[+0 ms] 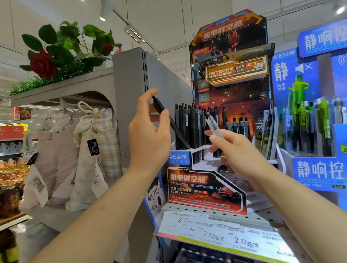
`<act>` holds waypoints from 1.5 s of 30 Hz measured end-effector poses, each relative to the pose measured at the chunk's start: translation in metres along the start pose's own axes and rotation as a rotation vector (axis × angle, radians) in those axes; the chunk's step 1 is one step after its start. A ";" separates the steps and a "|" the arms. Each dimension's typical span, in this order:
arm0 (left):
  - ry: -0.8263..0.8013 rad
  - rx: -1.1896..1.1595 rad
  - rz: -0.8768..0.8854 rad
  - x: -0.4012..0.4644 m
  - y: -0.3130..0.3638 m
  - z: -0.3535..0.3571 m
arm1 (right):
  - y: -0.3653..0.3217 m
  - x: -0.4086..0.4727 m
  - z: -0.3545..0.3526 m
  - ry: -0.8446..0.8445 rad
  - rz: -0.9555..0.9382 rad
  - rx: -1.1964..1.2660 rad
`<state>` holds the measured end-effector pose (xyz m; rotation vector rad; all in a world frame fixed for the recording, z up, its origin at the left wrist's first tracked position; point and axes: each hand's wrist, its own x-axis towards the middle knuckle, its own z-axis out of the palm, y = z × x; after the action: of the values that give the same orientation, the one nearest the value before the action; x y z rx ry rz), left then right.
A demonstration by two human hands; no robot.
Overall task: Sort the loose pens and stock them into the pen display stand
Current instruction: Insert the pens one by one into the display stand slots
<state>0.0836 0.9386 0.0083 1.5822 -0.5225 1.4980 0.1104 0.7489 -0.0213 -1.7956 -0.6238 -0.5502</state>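
A black and orange pen display stand [205, 190] stands on the shelf, its rear rows filled with several upright black pens [186, 124]. My left hand [148, 134] grips a black pen [174, 126] that slants down to the right, its tip close to the stand's front left slots. To the right, my right hand [235, 152] pinches a clear, transparent pen [213, 123] upright in front of the stocked pens. The perforated front tiers of the stand below my right hand hold no pens.
A blue display stand [319, 171] with green and black pens is at the right. The perforated metal shelf [214, 213] carries price labels [229, 234] on its front edge. Fabric bags [82, 158] hang at the left, beside a grey shelf panel [129, 84] and artificial roses [44, 64].
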 end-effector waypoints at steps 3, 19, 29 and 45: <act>-0.059 0.027 0.037 0.004 0.001 0.001 | 0.002 0.001 -0.001 0.023 0.011 -0.002; -0.584 0.297 -0.097 0.018 -0.002 0.025 | 0.005 0.005 -0.005 0.238 -0.066 0.065; -0.272 0.002 -0.371 -0.073 0.002 0.012 | -0.013 -0.001 -0.009 0.428 -0.332 0.157; -0.263 -0.054 -0.633 -0.095 -0.013 0.011 | -0.057 0.038 0.044 0.249 -0.478 -0.281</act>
<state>0.0822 0.9126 -0.0841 1.7010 -0.1685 0.8020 0.1048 0.8116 0.0308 -1.7964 -0.8367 -1.2175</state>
